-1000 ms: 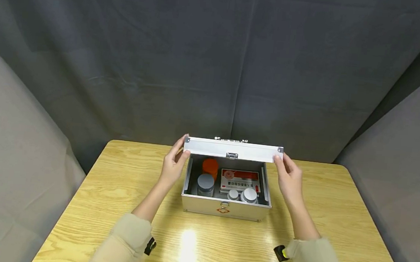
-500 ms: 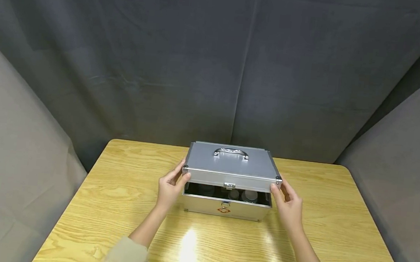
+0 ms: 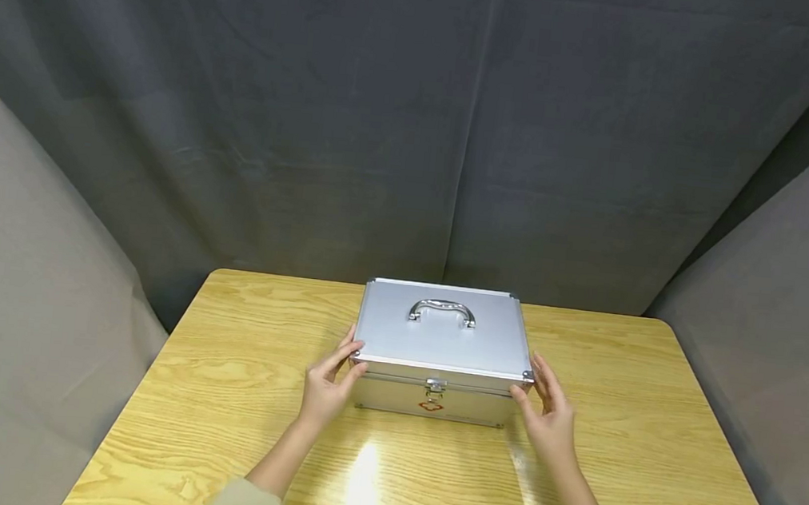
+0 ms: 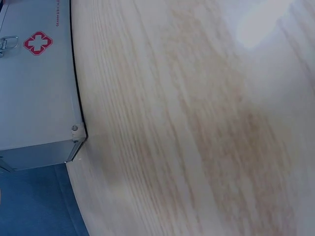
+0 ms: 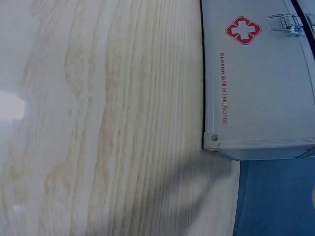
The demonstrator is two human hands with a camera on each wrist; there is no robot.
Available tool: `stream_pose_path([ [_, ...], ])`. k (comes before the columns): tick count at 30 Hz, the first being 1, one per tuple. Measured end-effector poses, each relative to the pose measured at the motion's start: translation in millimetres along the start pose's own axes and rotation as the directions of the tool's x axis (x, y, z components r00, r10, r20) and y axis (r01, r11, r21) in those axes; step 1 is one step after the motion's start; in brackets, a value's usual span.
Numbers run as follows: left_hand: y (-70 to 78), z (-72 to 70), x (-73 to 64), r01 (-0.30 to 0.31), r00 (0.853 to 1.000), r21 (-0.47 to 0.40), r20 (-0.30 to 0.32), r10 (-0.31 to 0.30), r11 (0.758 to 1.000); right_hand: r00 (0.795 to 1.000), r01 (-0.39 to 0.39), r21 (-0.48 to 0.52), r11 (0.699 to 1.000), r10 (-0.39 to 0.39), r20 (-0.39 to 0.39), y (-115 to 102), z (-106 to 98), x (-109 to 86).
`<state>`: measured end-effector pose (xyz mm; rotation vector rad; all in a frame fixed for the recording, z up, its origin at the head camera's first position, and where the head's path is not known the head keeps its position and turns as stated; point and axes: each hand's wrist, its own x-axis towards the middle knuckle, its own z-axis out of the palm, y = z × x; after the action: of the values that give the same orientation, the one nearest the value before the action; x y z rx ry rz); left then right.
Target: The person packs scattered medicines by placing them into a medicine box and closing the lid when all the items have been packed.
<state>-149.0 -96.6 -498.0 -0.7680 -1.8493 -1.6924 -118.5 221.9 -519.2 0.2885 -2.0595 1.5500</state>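
A silver first-aid box (image 3: 392, 397) with a red cross sits on the table, its lid (image 3: 387, 327) lowered onto the body. My left hand (image 3: 323, 392) holds the lid's front left corner, thumb on the front face and fingers along the side. At the front right corner my right hand (image 3: 553, 432) pinches the lid in the same way. The metal latch (image 3: 435, 388) hangs at the front centre. In the right wrist view a dark strip runs along the seam beside the lower clasp (image 5: 288, 24). The box's contents are hidden under the lid.
A carrying handle (image 3: 443, 307) stands up on the lid. The wooden table (image 3: 260, 336) extends on both sides and in front of the box. Behind it hangs a dark grey curtain (image 3: 315, 116); lighter cloth panels (image 3: 18, 291) flank the table.
Both hands have brought the raised lid forward and down onto the box, covering the bottles and the carton inside. The box body has stayed in place.
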Motion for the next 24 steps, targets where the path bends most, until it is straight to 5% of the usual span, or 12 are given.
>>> stream_pose_path([
  [5,-3.5,0.4,-3.9,-0.030,1.000,0.021,-0.002,0.030,0.999,0.989,0.147,-0.103,0.984,-0.144,0.036,7.3,0.6,-2.1],
  [16,-6.2,3.2,-12.2,0.008,1.000,0.108,-0.009,-0.007,0.994,0.962,0.272,-0.149,0.951,-0.274,0.010,18.1,7.0,-6.0],
  [24,-9.1,4.0,-16.6,-0.025,1.000,0.138,-0.014,0.027,0.990,0.968,0.247,-0.115,0.962,-0.251,-0.018,20.9,9.9,-9.6],
])
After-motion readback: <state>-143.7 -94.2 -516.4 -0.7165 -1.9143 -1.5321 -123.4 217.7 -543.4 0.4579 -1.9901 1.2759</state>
